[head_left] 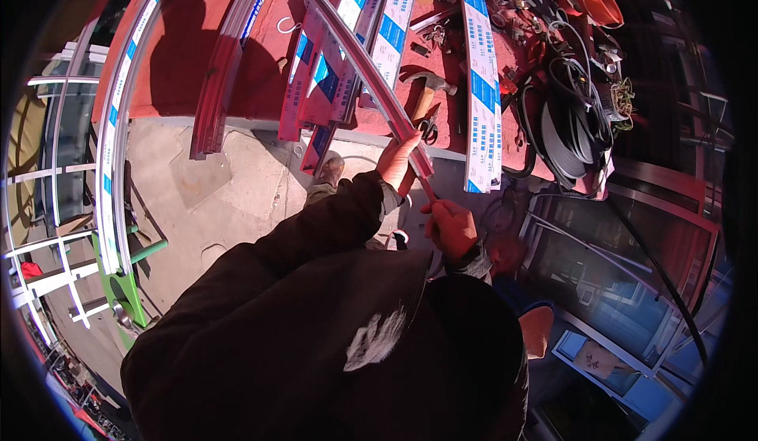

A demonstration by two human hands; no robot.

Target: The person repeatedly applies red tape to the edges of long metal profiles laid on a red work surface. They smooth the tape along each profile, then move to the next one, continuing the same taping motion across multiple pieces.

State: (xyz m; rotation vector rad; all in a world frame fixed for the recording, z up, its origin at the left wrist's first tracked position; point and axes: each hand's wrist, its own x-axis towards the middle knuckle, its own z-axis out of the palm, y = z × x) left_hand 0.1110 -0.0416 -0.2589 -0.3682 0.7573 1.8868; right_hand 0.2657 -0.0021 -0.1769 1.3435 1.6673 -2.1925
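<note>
Mid-frame, our left hand (400,159) wraps its fingers round a long, straight, grooved metal bar (365,66) slanting from top centre; at its lower end our right hand (452,228) curls narrow, its exact hold we cannot tell. A red table (264,78) spans the top, above pale, patchy concrete floor (253,172)
</note>
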